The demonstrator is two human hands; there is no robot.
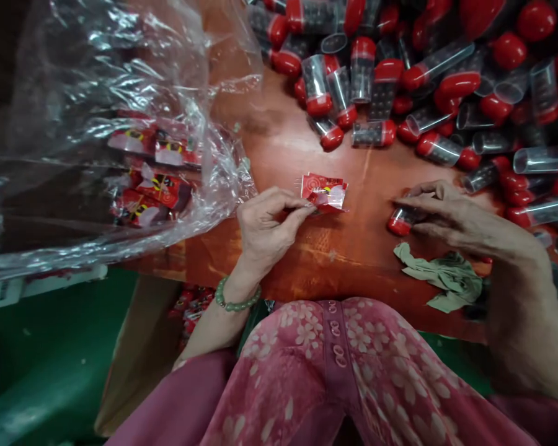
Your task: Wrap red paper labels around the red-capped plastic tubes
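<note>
Between thumb and forefinger, my left hand (274, 223) pinches the near left edge of a small red printed packet (325, 192), which lies on or just above the table. To the right, my right hand (441, 214) has its fingers closed around a clear capsule tube with a red end (398, 225), low over the table. Part of that capsule is hidden under the fingers. A crumpled pale green cloth (441, 279) lies just below the right hand.
A large heap of clear, red-ended capsules (446, 87) covers the back right of the orange table (279, 148). On the left, a clear plastic bag (167, 80) holds several red packets (153, 192). Below the table edge stands a cardboard box (134, 347) with red items inside.
</note>
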